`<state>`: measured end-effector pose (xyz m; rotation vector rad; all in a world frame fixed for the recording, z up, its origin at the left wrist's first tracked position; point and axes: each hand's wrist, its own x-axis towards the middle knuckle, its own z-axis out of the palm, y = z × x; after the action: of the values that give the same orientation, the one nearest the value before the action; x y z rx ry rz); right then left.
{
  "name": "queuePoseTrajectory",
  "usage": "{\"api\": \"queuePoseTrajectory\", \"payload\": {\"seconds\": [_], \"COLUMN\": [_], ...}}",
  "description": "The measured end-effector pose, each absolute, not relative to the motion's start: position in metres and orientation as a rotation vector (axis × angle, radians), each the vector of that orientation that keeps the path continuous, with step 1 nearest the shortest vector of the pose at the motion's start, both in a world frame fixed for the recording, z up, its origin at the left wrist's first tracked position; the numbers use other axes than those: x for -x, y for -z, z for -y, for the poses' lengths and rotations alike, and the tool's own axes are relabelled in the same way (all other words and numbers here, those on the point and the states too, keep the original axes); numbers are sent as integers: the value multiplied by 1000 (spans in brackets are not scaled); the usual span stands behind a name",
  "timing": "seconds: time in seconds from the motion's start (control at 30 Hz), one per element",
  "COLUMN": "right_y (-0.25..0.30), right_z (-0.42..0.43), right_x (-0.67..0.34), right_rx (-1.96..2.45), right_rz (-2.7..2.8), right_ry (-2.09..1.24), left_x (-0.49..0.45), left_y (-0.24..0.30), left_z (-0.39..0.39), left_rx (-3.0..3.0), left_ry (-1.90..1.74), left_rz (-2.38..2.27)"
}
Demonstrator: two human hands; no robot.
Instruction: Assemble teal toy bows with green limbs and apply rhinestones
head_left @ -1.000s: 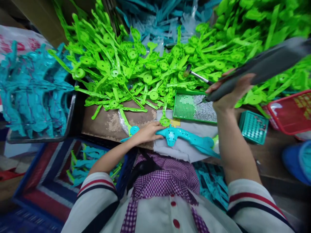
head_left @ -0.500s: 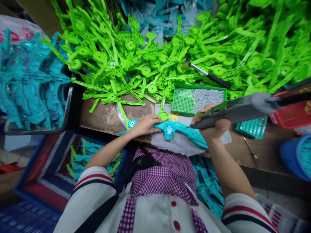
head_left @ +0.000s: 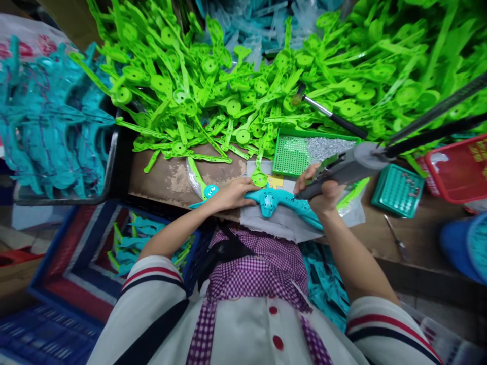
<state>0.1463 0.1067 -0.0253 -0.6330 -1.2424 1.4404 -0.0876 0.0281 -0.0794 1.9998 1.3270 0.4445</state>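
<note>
On a white cloth at the bench's front edge lies a long curved teal plastic part with a stubby grip-like projection. My left hand is closed on its left portion. In my right hand is a grey power screwdriver, tilted, its lower end at the surface of the teal part's right arm. Whether the bit sits on a screw is too small to tell. Just above the part lie the round end of a lime-green plastic piece and a small yellow patch.
Behind the hands stands a green basket of small metal screws. A hammer rests on the heaped lime-green parts. Rightward are a teal tray, a small screwdriver and a blue bucket. A black bin holds teal pieces at left.
The power screwdriver has swung leftward and stands more upright, its tip slightly further left along the teal part. My left hand keeps its place on the part. The view has shifted slightly.
</note>
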Motion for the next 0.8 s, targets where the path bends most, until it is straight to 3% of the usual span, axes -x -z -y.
{"api": "queuePoseTrajectory", "payload": {"seconds": [0.3,0.5,0.63,0.7,0.8], "right_y": [20,-11,-13,-6,5], "right_z": [-104,-112,-108,-106,-104], "right_x": [-150,-139,-140,-136,-117], "right_rx": [742,615,766,844,851], "right_rz": [1298,1098,1196,1132,1065], "right_ry": [-1439,-1035,-1120,-1123,-1099], "left_x": [83,93,138,160,178], "left_y": [82,53,38,41,48], "left_z": [-30,-7,42,58,62], "left_rx": [-2016,-1907,-1170,-659,-198], "left_ry": [-439,-730,-1317,-1347,-1183], "left_rz": [-1329,-1414,-2058,-2128,-1865]}}
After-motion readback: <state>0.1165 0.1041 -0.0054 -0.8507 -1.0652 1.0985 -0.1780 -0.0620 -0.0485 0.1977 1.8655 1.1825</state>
